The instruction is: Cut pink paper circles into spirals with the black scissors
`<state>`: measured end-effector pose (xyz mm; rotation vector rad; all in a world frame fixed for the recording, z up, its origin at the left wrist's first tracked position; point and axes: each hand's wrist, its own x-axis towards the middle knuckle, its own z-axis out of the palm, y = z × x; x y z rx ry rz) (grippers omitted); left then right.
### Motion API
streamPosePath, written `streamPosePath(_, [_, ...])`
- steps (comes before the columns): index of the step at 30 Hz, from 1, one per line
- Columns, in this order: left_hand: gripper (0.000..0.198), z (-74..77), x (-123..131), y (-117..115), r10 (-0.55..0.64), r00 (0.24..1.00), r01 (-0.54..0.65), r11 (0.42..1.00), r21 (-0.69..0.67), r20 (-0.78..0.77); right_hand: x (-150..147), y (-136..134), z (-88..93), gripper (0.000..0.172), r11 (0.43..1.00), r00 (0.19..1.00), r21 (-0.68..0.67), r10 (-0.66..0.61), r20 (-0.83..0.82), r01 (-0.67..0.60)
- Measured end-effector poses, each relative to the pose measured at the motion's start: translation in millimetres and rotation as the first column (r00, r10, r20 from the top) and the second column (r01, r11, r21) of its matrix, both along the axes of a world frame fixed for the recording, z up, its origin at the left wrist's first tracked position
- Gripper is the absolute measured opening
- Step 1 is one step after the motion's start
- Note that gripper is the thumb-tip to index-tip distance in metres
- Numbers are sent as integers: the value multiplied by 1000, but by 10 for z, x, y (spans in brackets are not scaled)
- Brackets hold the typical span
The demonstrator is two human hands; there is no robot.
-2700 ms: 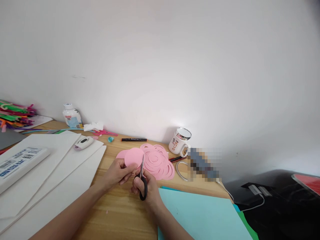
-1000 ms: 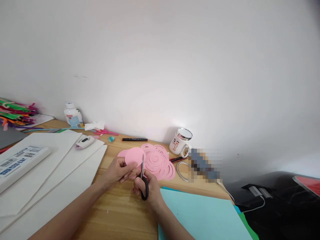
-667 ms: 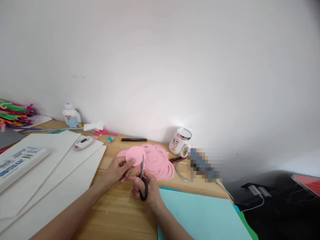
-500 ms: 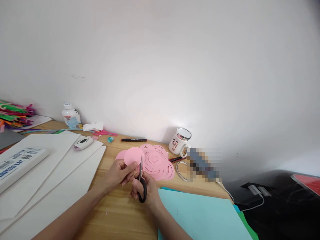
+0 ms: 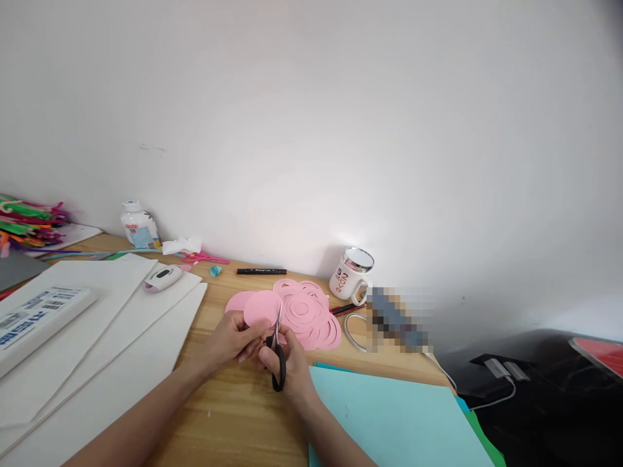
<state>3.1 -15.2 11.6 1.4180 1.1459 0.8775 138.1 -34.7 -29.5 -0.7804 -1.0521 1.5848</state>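
Observation:
Between the thumb and fingers of my left hand is a round pink paper disc, held up over the table. My right hand grips black-handled scissors, their blades pointing up along the disc's right edge. Whether the blades touch the paper I cannot tell. Just behind both hands lies a heap of pink paper cut into rings and spirals. Another pink paper piece shows behind the disc on its left.
White sheets with a long white box lie left; light-blue paper lies front right. Along the wall stand a white mug and a bottle, with a black marker and pink scissors lying between them.
The scissors and right hand have shifted slightly, and the blades look a little more apart. The pink disc has moved a touch right and down in my left hand.

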Motion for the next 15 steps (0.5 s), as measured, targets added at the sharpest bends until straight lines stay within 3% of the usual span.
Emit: streamPosePath(15, [48, -46, -41, 27, 96, 993, -96, 995, 5, 63, -36, -3, -33, 47, 998, 1000, -61, 5, 17, -4])
